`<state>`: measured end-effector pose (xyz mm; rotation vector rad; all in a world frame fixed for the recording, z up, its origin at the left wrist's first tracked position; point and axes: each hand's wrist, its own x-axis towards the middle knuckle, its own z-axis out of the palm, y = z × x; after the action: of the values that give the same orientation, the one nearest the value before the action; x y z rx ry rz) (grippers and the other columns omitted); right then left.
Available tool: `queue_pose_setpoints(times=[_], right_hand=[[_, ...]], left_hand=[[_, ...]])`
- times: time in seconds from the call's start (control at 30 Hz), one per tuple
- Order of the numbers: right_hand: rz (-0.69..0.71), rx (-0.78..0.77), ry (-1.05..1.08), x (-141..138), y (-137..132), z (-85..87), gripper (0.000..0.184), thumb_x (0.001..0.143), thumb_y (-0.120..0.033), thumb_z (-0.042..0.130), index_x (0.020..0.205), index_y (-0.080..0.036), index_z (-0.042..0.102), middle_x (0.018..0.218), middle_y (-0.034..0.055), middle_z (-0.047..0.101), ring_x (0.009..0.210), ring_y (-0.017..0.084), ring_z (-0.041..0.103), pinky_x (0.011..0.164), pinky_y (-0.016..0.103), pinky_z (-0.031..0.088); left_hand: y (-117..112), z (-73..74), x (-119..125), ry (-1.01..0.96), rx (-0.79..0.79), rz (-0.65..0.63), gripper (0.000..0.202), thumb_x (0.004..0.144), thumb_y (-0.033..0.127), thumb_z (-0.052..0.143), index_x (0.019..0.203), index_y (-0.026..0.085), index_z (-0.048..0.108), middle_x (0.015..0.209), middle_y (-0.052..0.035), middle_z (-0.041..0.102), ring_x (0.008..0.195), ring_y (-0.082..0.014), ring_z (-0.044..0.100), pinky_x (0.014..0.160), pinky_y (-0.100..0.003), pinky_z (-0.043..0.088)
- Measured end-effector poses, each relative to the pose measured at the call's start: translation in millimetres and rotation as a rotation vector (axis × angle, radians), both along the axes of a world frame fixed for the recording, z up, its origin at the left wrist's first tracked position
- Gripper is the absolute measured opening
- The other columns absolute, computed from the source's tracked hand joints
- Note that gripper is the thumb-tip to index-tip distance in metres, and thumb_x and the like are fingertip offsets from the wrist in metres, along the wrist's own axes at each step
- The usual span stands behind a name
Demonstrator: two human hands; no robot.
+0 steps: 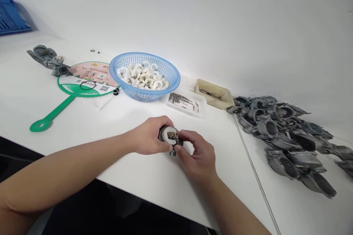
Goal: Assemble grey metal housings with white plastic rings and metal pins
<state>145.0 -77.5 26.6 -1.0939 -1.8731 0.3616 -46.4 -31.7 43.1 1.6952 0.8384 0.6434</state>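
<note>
Over the front part of the table, my left hand (pixel 151 135) is closed round the left side of a small grey metal carburetor (pixel 174 151). A white C-shaped float (pixel 166 134) lies on its upturned face, with brass parts (pixel 172 135) showing in the float's gap. My right hand (pixel 197 152) grips the carburetor's right side, thumb and forefinger at its edge by the brass parts. Whether a small pin is between those fingertips is too small to tell. The carburetor's underside is hidden by my hands.
Beyond my hands stand a blue basket (pixel 145 94) of white floats, a white tray (pixel 202 109) of thin pins and a beige box (pixel 217 102). Grey carburetor bodies (pixel 275 128) are heaped right. Left are a green-handled fan (pixel 52 115), another carburetor (pixel 48 58) and a blue crate (pixel 12 14).
</note>
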Motion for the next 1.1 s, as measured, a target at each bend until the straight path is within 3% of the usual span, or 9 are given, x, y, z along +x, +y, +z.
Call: queue_pose_setpoints(times=[0.23,0.33,0.43,0.67,1.1], right_hand=[[-0.021,-0.139,0.12,2.4,-0.1,-6.1,0.028,0.077,-0.024,0.066,0.104,-0.025,0.06,0.09,0.0035,0.065,0.081,0.017,0.063,0.074,0.035,0.056],[-0.018,-0.157,0.166,3.5,-0.2,-8.6,0.036,0.075,-0.022,0.068,0.109,-0.026,0.058,0.092,0.0031,0.065,0.083,0.017,0.063,0.076,0.034,0.056],[0.007,-0.157,0.188,4.4,-0.8,-8.3,0.043,0.074,-0.019,0.068,0.114,-0.028,0.056,0.097,0.0032,0.065,0.086,0.017,0.063,0.078,0.035,0.056],[0.025,-0.14,0.139,4.9,-1.7,-3.5,0.033,0.074,-0.017,0.067,0.105,-0.026,0.06,0.093,0.003,0.065,0.084,0.018,0.063,0.076,0.036,0.055],[-0.024,-0.176,0.167,2.9,0.1,-2.5,0.033,0.075,-0.026,0.068,0.106,-0.023,0.06,0.092,0.0052,0.068,0.081,0.019,0.065,0.072,0.037,0.059]], left_hand=[[-2.6,2.3,1.6,-0.015,0.038,0.0,0.035,0.066,0.022,0.067,0.1,0.02,0.059,0.09,-0.0021,0.062,0.078,-0.0174,0.058,0.066,-0.028,0.048],[-2.9,2.7,1.8,-0.028,0.052,-0.013,0.035,0.066,0.022,0.068,0.101,0.02,0.061,0.095,-0.0027,0.062,0.081,-0.018,0.058,0.069,-0.029,0.048],[-2.6,2.7,1.5,-0.036,0.045,-0.026,0.036,0.066,0.02,0.068,0.101,0.02,0.061,0.096,-0.0023,0.063,0.081,-0.0177,0.059,0.068,-0.029,0.049],[-1.4,2.6,0.7,-0.033,0.04,-0.034,0.034,0.067,0.02,0.067,0.099,0.019,0.06,0.092,-0.0019,0.064,0.079,-0.0176,0.059,0.067,-0.029,0.049],[-1.1,-0.4,1.3,-0.04,0.033,-0.024,0.035,0.065,0.022,0.069,0.099,0.019,0.06,0.091,-0.0028,0.064,0.08,-0.0188,0.059,0.068,-0.029,0.049]])
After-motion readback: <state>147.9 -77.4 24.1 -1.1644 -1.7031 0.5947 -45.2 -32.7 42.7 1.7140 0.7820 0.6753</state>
